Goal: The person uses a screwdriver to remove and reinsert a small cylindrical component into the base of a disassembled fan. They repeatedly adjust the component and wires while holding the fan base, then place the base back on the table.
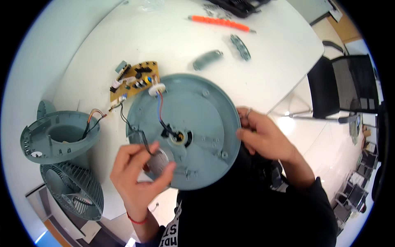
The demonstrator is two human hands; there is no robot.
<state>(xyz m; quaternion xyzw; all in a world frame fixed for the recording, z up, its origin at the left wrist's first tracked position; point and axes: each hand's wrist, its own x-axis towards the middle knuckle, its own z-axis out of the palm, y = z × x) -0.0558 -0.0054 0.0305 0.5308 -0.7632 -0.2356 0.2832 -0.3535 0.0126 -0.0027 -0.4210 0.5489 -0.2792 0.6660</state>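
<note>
A round grey-green plastic base (201, 111) is tipped up at the table's near edge, its hollow underside facing me. My right hand (263, 133) grips its right rim, thumb inside and fingers behind. Between the thumb and fingers of my left hand (133, 171) is a small round silver motor (159, 161), held over the base's lower left. Black wires run from the motor toward a yellow-brown circuit board (138, 82) lying beyond the base's upper left rim. Red and blue wires (160, 108) come out of the base's central hole and reach a white round piece (157, 89) near the board.
At the left stand a grey-green ring-shaped housing (61, 140) with loose wires and a slatted grille part (76, 191). Farther back lie an orange screwdriver (220, 22), two curved grey-green pieces (207, 59), several screws (218, 11) and a black case (240, 5). A black chair (343, 86) is at right.
</note>
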